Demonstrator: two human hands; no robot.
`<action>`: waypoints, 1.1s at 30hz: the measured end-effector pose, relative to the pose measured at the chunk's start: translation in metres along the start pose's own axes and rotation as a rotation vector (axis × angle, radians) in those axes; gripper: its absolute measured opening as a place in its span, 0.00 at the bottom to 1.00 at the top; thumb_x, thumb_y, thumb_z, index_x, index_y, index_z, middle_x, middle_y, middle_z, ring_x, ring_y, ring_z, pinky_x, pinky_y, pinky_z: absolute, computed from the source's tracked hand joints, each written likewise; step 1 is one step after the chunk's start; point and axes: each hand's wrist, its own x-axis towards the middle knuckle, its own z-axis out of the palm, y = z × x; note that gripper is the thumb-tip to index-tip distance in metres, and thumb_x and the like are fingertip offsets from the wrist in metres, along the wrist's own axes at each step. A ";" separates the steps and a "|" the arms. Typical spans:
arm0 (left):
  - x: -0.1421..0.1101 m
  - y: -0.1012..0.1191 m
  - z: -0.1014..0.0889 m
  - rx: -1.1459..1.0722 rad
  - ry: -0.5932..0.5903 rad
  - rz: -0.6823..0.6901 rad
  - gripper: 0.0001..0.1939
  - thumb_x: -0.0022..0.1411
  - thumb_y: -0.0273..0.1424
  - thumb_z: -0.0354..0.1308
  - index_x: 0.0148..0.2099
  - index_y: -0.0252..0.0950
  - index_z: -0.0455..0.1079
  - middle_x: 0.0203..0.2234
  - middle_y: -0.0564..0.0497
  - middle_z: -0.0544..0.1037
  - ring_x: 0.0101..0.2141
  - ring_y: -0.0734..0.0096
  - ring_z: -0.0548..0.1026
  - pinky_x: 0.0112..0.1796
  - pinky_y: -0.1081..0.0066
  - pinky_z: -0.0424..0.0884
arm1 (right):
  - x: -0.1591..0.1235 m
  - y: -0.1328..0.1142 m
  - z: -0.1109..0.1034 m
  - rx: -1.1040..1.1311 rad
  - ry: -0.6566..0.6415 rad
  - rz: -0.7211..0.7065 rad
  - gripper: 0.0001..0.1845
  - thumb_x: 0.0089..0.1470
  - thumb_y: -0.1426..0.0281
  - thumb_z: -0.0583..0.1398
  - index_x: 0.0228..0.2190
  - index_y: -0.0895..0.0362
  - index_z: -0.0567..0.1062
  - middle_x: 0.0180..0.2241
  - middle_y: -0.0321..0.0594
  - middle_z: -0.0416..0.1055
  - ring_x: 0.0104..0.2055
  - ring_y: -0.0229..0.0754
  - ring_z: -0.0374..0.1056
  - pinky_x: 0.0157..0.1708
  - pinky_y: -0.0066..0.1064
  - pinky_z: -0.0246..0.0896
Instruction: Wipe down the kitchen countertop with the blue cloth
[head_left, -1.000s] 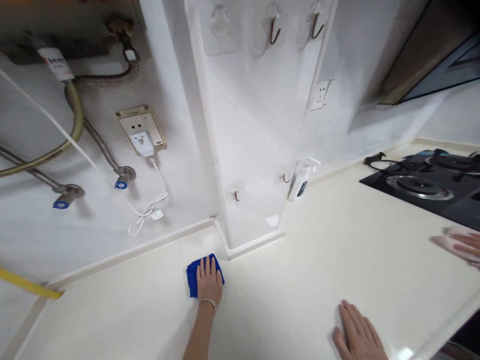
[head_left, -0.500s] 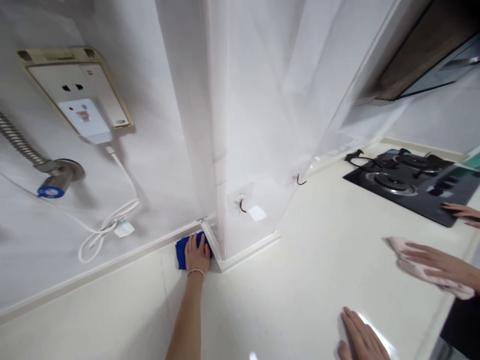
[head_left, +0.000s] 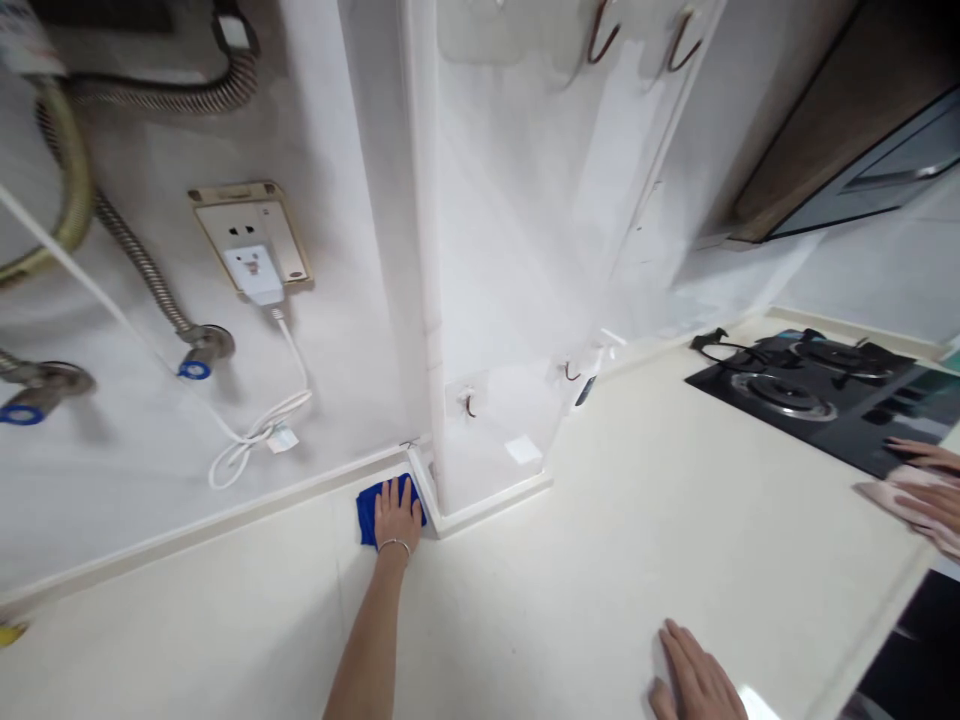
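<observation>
The person's left hand point(head_left: 397, 518) is flat and palm down, fingers a bit spread, pressing a blue cloth point(head_left: 366, 510) onto the counter point(head_left: 525, 620). The cloth sits right at the foot of the pillar point(head_left: 525, 250), in the corner on its left side, and the fingertips are just about at the skirting strip point(head_left: 480, 515). There's a thin bracelet point(head_left: 394, 546) on that wrist. The right hand point(head_left: 697, 685) is open and spread flat on the counter, well out in front of the pillar and not holding anything.

Over to the right of the pillar, a co-worker's hand point(head_left: 926, 505) lies on a pink cloth point(head_left: 892, 505), though you can't really tell if it's gripping it. That person's other fingers point(head_left: 919, 452) are on the black gas cooktop point(head_left: 847, 430). Left of the pillar, up on the wall, there's a socket point(head_left: 247, 235) with a white plug point(head_left: 253, 272) and a looped white cable point(head_left: 255, 440), plus metal hoses point(head_left: 142, 260) with valves point(head_left: 206, 345). Hooks point(head_left: 604, 30) are stuck on the pillar itself.
</observation>
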 end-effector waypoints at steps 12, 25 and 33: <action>-0.138 0.035 -0.035 0.143 -0.039 -0.018 0.28 0.68 0.35 0.40 0.68 0.40 0.55 0.67 0.45 0.59 0.67 0.53 0.54 0.65 0.42 0.50 | 0.006 -0.018 0.004 0.053 0.110 0.084 0.34 0.59 0.64 0.50 0.64 0.64 0.56 0.62 0.58 0.60 0.65 0.58 0.55 0.61 0.55 0.53; -0.283 0.063 -0.015 0.171 0.029 0.074 0.31 0.68 0.38 0.44 0.70 0.47 0.42 0.69 0.48 0.54 0.68 0.54 0.52 0.65 0.41 0.51 | 0.000 -0.014 0.009 0.110 0.102 0.105 0.32 0.59 0.62 0.47 0.58 0.70 0.63 0.61 0.62 0.60 0.67 0.60 0.51 0.63 0.55 0.48; -0.356 0.045 -0.044 0.112 -0.018 0.126 0.33 0.67 0.39 0.46 0.71 0.50 0.40 0.69 0.52 0.52 0.68 0.54 0.52 0.64 0.44 0.57 | -0.004 -0.011 0.008 0.120 0.119 0.065 0.31 0.60 0.61 0.47 0.57 0.70 0.65 0.61 0.62 0.60 0.65 0.61 0.53 0.62 0.56 0.51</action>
